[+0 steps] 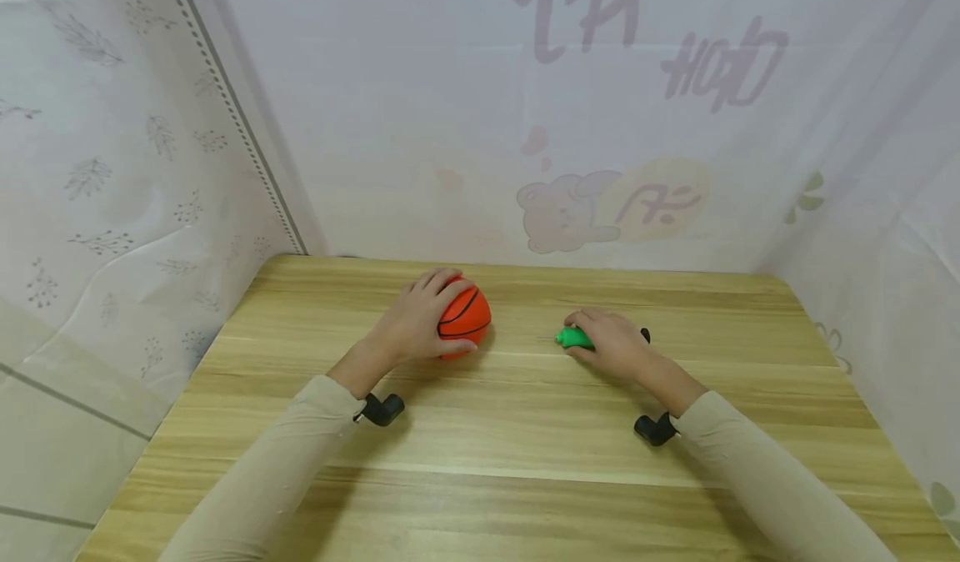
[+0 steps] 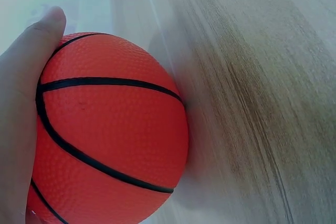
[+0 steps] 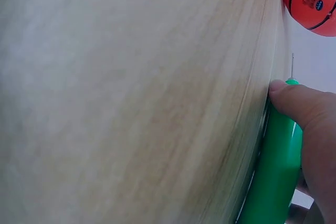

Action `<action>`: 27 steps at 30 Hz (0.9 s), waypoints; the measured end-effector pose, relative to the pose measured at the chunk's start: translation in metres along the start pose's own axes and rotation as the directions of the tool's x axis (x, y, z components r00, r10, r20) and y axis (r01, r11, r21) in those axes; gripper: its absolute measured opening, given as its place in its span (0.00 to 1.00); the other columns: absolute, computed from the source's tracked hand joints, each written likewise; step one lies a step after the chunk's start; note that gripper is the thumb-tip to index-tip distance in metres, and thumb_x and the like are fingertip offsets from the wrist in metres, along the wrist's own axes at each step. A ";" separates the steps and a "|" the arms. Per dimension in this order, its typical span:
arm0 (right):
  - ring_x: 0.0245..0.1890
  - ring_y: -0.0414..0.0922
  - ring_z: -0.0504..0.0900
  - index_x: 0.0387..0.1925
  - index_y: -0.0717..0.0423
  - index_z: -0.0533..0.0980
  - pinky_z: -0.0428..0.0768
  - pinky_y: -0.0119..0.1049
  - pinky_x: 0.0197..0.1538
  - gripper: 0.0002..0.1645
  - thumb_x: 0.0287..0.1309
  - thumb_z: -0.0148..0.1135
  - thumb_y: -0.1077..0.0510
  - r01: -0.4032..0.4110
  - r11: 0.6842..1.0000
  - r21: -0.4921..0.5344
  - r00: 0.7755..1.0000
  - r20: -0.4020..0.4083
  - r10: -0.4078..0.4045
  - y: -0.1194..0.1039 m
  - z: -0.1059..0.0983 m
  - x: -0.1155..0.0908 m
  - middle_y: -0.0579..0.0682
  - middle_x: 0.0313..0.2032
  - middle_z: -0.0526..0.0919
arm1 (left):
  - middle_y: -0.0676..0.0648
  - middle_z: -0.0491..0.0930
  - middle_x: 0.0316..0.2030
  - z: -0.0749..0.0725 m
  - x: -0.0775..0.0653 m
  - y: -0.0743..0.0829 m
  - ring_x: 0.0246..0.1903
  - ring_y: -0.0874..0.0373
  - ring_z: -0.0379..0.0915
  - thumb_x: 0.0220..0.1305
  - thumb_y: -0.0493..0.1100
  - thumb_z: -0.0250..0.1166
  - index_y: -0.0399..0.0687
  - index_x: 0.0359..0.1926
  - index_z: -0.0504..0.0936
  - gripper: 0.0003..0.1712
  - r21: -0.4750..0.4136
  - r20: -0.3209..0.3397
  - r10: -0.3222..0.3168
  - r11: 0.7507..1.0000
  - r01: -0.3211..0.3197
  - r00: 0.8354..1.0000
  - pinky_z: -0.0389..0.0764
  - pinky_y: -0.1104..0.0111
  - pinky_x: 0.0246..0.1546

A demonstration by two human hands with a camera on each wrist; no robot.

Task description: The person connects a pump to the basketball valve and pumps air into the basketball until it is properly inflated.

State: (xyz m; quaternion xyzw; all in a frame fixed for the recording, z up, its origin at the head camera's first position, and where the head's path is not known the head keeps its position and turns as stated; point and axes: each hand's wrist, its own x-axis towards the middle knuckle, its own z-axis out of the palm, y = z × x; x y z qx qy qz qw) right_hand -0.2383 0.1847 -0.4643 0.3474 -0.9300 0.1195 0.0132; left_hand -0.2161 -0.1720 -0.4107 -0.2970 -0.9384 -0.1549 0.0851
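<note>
A small orange-red toy basketball [image 1: 468,316] with black seams sits on the wooden table. My left hand [image 1: 416,320] grips it from the left, thumb at the near side and fingers over the far side. To the right, a green ball pump [image 1: 574,338] lies low over the table, its thin metal needle [image 3: 292,66] pointing toward the ball. My right hand [image 1: 611,343] holds the pump's body, and a black end [image 1: 646,334] shows behind the hand. Needle and ball are apart. In the left wrist view the ball [image 2: 115,129] fills much of the picture.
The wooden table [image 1: 487,437] reaches to a pale printed curtain [image 1: 420,128] at the back and sides. A black wrist mount [image 1: 384,410] hangs at the left cuff and another black mount [image 1: 655,430] at the right cuff.
</note>
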 end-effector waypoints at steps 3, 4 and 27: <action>0.51 0.51 0.81 0.58 0.55 0.75 0.80 0.52 0.50 0.26 0.64 0.69 0.47 -0.004 1.000 0.005 1.000 -0.002 0.004 0.001 0.000 -0.001 0.54 0.55 0.81 | 0.41 0.66 0.68 0.000 -0.001 0.001 0.67 0.42 0.61 0.49 0.68 0.77 0.50 0.70 0.70 0.52 0.017 -0.007 0.002 1.000 -0.002 1.000 0.69 0.41 0.59; 0.51 0.51 0.81 0.58 0.55 0.75 0.80 0.53 0.50 0.27 0.64 0.69 0.47 -0.005 1.000 0.005 1.000 -0.002 0.005 0.001 0.000 -0.001 0.54 0.55 0.81 | 0.41 0.66 0.68 0.000 -0.001 0.001 0.67 0.42 0.61 0.48 0.68 0.77 0.51 0.70 0.70 0.53 0.024 -0.010 0.003 1.000 -0.003 1.000 0.70 0.42 0.58; 0.62 0.66 0.71 0.64 0.68 0.70 0.69 0.65 0.62 0.33 0.72 0.60 0.45 -0.155 0.988 0.026 0.985 -0.069 0.157 0.053 -0.087 -0.030 0.67 0.60 0.75 | 0.37 0.62 0.72 -0.084 -0.003 -0.024 0.71 0.38 0.56 0.66 0.62 0.64 0.45 0.74 0.63 0.44 0.110 -0.062 0.008 0.994 -0.001 0.998 0.55 0.33 0.65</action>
